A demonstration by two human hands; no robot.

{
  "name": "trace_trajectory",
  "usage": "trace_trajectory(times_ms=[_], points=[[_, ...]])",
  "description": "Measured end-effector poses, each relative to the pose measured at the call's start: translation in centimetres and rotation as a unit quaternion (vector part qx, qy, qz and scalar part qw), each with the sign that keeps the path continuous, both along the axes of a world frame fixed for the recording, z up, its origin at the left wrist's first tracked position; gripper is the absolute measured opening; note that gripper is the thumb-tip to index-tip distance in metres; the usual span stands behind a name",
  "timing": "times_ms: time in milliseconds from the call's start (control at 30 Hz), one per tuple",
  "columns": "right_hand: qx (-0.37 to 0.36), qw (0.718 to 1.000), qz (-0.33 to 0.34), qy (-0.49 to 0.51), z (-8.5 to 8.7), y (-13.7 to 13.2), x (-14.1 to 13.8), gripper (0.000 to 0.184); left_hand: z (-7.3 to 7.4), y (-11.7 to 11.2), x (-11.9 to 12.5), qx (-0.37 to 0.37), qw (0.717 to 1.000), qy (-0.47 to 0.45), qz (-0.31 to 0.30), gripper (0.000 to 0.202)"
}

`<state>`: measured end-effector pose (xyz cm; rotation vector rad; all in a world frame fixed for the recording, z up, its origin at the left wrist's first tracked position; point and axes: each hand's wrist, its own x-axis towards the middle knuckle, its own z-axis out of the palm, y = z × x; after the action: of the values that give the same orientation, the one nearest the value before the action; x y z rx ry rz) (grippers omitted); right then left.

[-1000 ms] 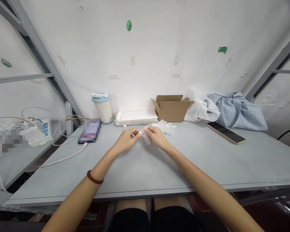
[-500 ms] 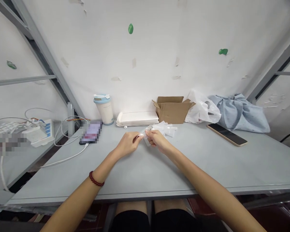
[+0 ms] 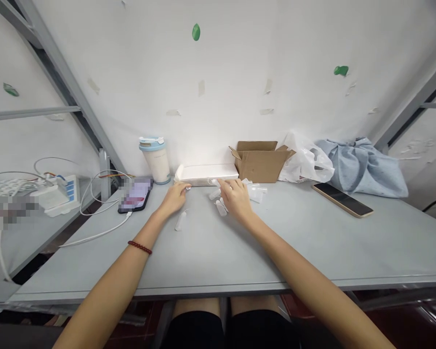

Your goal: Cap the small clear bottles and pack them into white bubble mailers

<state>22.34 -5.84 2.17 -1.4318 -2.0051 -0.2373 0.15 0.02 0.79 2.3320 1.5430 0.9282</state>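
Note:
My left hand (image 3: 175, 198) is closed in a pinch, with its fingertips at a small white round piece (image 3: 188, 188) in front of the stack of white sheets. On the table just below this hand lies a single clear plastic piece (image 3: 180, 221), narrow and flat. My right hand (image 3: 236, 198) rests over a loose pile of clear plastic pieces (image 3: 256, 194), its index finger stretched forward and the other fingers partly bent. Part of the pile is hidden beneath that hand. More clear pieces (image 3: 221, 207) show at its left side.
Along the wall stand a cream cup with a blue lid (image 3: 155, 160), white stacked sheets (image 3: 209, 173), an open cardboard box (image 3: 259, 162), a white plastic bag (image 3: 305, 160) and a blue cloth bundle (image 3: 363, 167). Phones lie left (image 3: 135, 194), with a cable, and right (image 3: 343, 199).
My hands have parted. The left has moved left to the small white round piece, and a clear plastic piece now lies below it. The right has settled over the pile, its fingers less closed.

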Motion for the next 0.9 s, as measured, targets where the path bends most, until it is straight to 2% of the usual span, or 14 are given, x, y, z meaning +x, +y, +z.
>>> trace_trajectory(times_ms=[100, 167, 300, 400, 467, 533, 600, 667, 900], points=[[-0.026, 0.992, -0.039, -0.114, -0.3, 0.2, -0.4, 0.037, -1.3, 1.0, 0.0, 0.01, 0.999, 0.039, -0.015, 0.042], [-0.043, 0.987, -0.051, -0.149, -0.4, 0.1, -0.6, 0.034, -1.8, 1.3, 0.1, 0.015, 0.998, 0.059, -0.005, 0.044], [-0.056, 0.982, -0.057, -0.17, -0.4, -0.5, -0.7, 0.03, -2.1, 1.3, 0.1, 0.009, 0.996, 0.087, 0.018, 0.042], [-0.025, 0.986, -0.044, -0.158, -0.2, -1.1, -1.2, 0.028, -1.8, 1.0, 0.2, -0.002, 0.996, 0.086, 0.039, 0.039], [-0.002, 0.99, -0.004, -0.139, -0.2, -1.7, -2.0, 0.028, -1.4, 0.6, 0.3, -0.007, 0.996, 0.079, 0.049, 0.033], [0.0, 0.989, 0.071, -0.129, -0.1, -2.6, -3.2, 0.027, -1.0, 0.2, 0.4, -0.013, 0.995, 0.076, 0.057, 0.027], [-0.022, 0.976, 0.154, -0.15, -0.1, -3.5, -4.4, 0.027, -0.8, -0.1, 0.4, -0.019, 0.995, 0.075, 0.067, 0.022], [-0.046, 0.964, 0.2, -0.171, -0.1, -4.2, -5.6, 0.027, -0.6, -0.2, 0.3, -0.022, 0.994, 0.075, 0.081, 0.016], [-0.123, 0.952, 0.224, -0.17, -0.7, -4.4, -8.3, 0.04, -0.1, -0.4, -0.3, -0.035, 0.989, 0.059, 0.133, 0.006]])
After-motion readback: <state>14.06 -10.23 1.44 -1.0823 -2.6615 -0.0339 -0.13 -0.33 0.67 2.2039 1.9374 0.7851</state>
